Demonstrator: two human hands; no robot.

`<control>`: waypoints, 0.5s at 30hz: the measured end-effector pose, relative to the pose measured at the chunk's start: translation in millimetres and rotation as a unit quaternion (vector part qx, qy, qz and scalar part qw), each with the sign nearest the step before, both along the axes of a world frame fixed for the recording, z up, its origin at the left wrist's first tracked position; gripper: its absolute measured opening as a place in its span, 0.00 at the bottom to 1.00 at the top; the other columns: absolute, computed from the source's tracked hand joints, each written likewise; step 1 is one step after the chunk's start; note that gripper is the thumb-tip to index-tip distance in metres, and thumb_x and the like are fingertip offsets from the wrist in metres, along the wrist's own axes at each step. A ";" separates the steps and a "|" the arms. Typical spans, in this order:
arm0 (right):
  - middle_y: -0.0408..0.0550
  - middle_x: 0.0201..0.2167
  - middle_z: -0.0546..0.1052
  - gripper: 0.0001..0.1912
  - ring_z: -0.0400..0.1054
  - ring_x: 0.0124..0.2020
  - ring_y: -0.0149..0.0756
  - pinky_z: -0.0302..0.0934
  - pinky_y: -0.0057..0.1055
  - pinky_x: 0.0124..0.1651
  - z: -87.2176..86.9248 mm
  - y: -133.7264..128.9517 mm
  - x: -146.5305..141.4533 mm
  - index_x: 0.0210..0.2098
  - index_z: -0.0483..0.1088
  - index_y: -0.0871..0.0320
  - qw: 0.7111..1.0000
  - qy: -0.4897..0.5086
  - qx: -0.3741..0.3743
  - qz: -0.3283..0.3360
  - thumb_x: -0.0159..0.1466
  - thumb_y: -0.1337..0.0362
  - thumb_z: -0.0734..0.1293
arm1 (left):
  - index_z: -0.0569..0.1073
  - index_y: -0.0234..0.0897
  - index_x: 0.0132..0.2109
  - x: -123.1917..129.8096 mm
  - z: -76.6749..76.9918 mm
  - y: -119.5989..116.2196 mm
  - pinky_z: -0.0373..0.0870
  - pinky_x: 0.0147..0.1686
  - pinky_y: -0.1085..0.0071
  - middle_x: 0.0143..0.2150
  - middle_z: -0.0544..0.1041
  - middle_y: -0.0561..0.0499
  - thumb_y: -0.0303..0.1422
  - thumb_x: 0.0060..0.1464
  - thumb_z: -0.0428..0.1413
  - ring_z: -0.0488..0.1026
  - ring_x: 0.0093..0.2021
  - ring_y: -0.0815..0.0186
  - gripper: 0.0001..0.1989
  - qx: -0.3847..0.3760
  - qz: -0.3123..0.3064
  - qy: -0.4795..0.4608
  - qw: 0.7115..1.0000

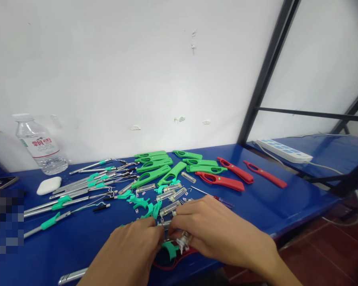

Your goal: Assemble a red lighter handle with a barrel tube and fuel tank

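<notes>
Over the near table edge, my left hand (134, 242) has its fingers curled at a red lighter casing (164, 265), which my wrists and fingers partly cover. A teal trigger (170, 250) sits in that casing. Beside it, my right hand (211, 228) pinches a clear lighter fuel tank (184, 239) with a white fitting; much of the tank is hidden by the fingers. Just beyond both hands lie several loose clear fuel tanks (170, 208) and teal triggers (141, 201). A metal lighter tube (73, 276) pokes out left of my left forearm.
Several metal tubes with wires (86, 184) lie at left, near a water bottle (41, 147) and white case (49, 185). Green casings (153, 174) and red casings (234, 170) lie behind. A screwdriver (223, 201) is right; a power strip (283, 151) stands past the black frame (264, 75).
</notes>
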State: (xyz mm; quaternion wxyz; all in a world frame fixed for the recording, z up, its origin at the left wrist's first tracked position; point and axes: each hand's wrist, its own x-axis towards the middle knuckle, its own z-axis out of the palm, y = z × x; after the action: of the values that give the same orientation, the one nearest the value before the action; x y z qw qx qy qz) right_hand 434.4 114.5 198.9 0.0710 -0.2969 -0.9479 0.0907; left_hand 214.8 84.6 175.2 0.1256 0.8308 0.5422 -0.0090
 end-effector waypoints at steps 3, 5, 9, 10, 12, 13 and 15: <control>0.40 0.41 0.83 0.07 0.78 0.43 0.36 0.52 0.36 0.35 -0.8 -0.4 -1.0 0.41 0.74 0.55 1.000 0.011 0.003 -0.006 0.73 0.72 0.66 | 0.83 0.45 0.45 -1.4 -1.1 -0.3 0.77 0.48 0.68 0.46 0.87 0.46 0.24 0.65 0.48 0.85 0.47 0.59 0.19 0.005 0.003 -0.011 1.000; 0.40 0.43 0.83 0.06 0.78 0.45 0.37 0.52 0.35 0.36 -1.2 -1.0 -1.4 0.44 0.74 0.54 1.000 0.020 -0.010 -0.012 0.73 0.72 0.67 | 0.83 0.46 0.46 -0.9 -0.2 -1.4 0.76 0.48 0.69 0.47 0.87 0.47 0.24 0.65 0.49 0.85 0.48 0.59 0.19 0.011 0.007 -0.015 1.000; 0.39 0.45 0.84 0.06 0.78 0.45 0.37 0.52 0.35 0.37 -0.3 -2.3 -1.5 0.47 0.74 0.52 0.999 0.035 -0.028 -0.025 0.73 0.69 0.69 | 0.83 0.47 0.50 2.1 3.1 -5.1 0.77 0.46 0.68 0.48 0.87 0.47 0.28 0.70 0.47 0.85 0.47 0.58 0.19 0.014 0.012 -0.032 0.999; 0.39 0.45 0.84 0.05 0.78 0.44 0.37 0.52 0.35 0.36 0.1 -2.3 -1.5 0.46 0.74 0.52 0.999 0.036 -0.027 -0.027 0.74 0.68 0.68 | 0.83 0.47 0.50 2.4 3.4 -5.8 0.77 0.46 0.68 0.47 0.87 0.46 0.29 0.71 0.47 0.85 0.46 0.57 0.19 0.015 0.012 -0.035 0.999; 0.40 0.45 0.84 0.04 0.78 0.42 0.38 0.52 0.34 0.36 0.8 -2.2 -1.4 0.46 0.74 0.52 0.999 0.033 -0.028 -0.030 0.74 0.67 0.68 | 0.83 0.47 0.51 2.0 3.4 -6.6 0.76 0.47 0.68 0.46 0.87 0.46 0.29 0.71 0.46 0.85 0.47 0.57 0.20 0.019 0.008 -0.037 0.999; 0.40 0.45 0.84 0.04 0.78 0.42 0.38 0.51 0.35 0.35 1.1 -2.0 -1.2 0.45 0.74 0.52 0.999 0.030 -0.029 -0.030 0.74 0.68 0.68 | 0.83 0.47 0.52 1.5 3.5 -6.6 0.76 0.47 0.68 0.46 0.87 0.45 0.29 0.71 0.47 0.85 0.48 0.57 0.20 0.021 0.005 -0.036 0.999; 0.40 0.45 0.84 0.05 0.78 0.42 0.37 0.52 0.35 0.35 1.7 -2.0 -0.6 0.45 0.74 0.52 0.999 0.026 -0.028 -0.033 0.74 0.68 0.68 | 0.83 0.48 0.54 0.5 4.1 -6.2 0.76 0.47 0.69 0.47 0.88 0.46 0.28 0.70 0.47 0.86 0.48 0.57 0.20 0.024 0.001 -0.033 0.999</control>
State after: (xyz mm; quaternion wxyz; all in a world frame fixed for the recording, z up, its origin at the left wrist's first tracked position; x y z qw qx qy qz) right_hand 433.7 112.5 200.6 0.0906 -0.3271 -0.9326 0.1227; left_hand 215.3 78.4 179.3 0.1234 0.8329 0.5386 0.0314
